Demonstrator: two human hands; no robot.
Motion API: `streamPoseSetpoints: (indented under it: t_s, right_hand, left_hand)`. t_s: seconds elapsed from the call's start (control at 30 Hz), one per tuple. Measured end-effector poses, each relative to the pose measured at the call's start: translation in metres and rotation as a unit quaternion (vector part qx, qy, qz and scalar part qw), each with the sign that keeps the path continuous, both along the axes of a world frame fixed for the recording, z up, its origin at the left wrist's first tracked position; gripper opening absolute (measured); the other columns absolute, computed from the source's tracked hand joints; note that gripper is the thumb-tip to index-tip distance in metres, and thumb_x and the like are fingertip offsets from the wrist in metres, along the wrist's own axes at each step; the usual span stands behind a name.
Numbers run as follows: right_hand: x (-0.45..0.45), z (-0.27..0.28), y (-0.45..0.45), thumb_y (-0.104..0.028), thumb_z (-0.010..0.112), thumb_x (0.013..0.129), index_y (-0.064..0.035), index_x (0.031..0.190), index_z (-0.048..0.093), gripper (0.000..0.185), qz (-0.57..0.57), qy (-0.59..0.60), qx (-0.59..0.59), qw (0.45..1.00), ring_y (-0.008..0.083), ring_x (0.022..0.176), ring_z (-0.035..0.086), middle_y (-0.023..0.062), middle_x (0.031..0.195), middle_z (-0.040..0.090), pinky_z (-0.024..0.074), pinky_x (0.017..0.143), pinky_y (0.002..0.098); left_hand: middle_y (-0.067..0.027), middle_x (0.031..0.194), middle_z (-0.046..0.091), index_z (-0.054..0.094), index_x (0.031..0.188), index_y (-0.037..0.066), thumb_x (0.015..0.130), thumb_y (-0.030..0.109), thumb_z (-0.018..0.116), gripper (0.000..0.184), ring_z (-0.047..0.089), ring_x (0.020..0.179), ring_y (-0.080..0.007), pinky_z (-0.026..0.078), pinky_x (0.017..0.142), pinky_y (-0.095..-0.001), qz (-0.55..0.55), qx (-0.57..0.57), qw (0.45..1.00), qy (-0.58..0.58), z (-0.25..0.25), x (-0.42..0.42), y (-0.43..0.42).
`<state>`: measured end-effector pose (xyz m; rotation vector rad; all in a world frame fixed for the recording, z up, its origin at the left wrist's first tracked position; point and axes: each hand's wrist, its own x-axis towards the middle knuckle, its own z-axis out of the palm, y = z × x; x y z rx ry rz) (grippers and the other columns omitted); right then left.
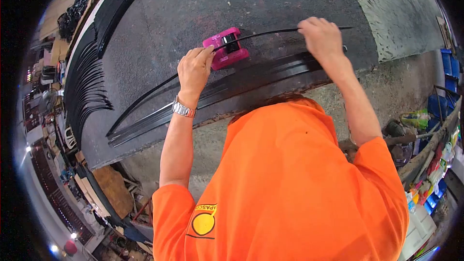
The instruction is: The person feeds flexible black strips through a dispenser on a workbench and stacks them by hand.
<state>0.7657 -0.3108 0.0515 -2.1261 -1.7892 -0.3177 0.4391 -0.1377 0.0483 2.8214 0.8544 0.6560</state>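
A long, thin black strip (270,32) runs in a shallow curve across the dark work table. My left hand (194,70), with a metal watch on its wrist, is closed on the strip near its middle. My right hand (321,38) has its fingers closed around the same strip toward its right end, whose tip sticks out past the hand. Between my hands the strip passes over a pink plastic device (233,57) with a dark middle, beside my left fingertips. Several straight black strips (251,78) lie along the table's near edge, below both hands.
The dark table top (193,5) has a worn near edge close to my body. A fanned row of black strips (87,82) lies at its left, with a thicker black bundle (121,7) behind. A pale speckled sheet (396,14) covers the right side. Blue containers (437,106) stand farther right.
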Motion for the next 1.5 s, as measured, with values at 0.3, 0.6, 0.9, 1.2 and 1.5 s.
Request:
streamPoseSetpoints:
  t_s: [0.3,0.6,0.9,1.2,1.5]
  right_hand:
    - [0.125,0.013,-0.109,-0.021,0.066,0.091,-0.0147,0.097,0.069,0.009,-0.117,0.0,-0.017,0.993,0.0322,0.086,0.066,0.0065,0.09,0.068,0.0526,0.073,0.0445]
    - [0.252,0.014,-0.243,-0.032,0.057,0.099,-0.0151,0.109,0.065,0.021,-0.31,-0.045,-0.122,0.942,0.0356,0.097,0.065,0.0081,0.105,0.069,0.0506,0.079,0.0476]
    - [0.361,0.022,-0.381,-0.035,0.05,0.102,-0.0183,0.12,0.064,0.029,-0.44,-0.112,-0.192,0.87,0.0375,0.105,0.064,0.0117,0.113,0.069,0.0502,0.083,0.0473]
    - [0.44,0.061,-0.523,-0.04,0.048,0.1,-0.02,0.128,0.062,0.037,-0.565,-0.093,-0.23,0.787,0.0399,0.104,0.065,0.0129,0.118,0.07,0.0497,0.081,0.0509]
    - [0.469,0.142,-0.657,-0.034,0.055,0.098,-0.0119,0.127,0.063,0.038,-0.594,-0.19,-0.222,0.749,0.0356,0.109,0.064,0.0172,0.119,0.068,0.0502,0.091,0.0454]
  left_hand:
    - [-0.0064,0.088,0.071,0.074,0.1,0.01,0.088,0.02,0.073,0.016,0.069,0.08,-0.0264,0.054,0.067,-0.0385,-0.009,0.014,1.0,0.026,0.012,0.014,-0.006]
    - [-0.0049,0.084,0.069,0.074,0.099,0.012,0.089,0.024,0.071,0.016,0.068,0.078,-0.0262,0.054,0.065,-0.0387,0.008,-0.002,0.996,0.093,0.014,0.022,-0.005]
    - [-0.0064,0.087,0.069,0.074,0.099,0.012,0.089,0.024,0.071,0.015,0.068,0.078,-0.029,0.054,0.066,-0.0406,0.007,-0.025,0.993,0.114,0.022,0.031,-0.006]
    - [-0.0076,0.087,0.069,0.074,0.099,0.011,0.089,0.026,0.071,0.018,0.068,0.079,-0.0304,0.054,0.068,-0.0421,0.005,-0.031,0.991,0.133,0.023,0.036,-0.001]
    - [-0.0064,0.086,0.07,0.075,0.098,0.012,0.09,0.028,0.07,0.018,0.069,0.08,-0.0292,0.055,0.068,-0.0415,-0.003,-0.04,0.987,0.155,0.03,0.061,-0.006]
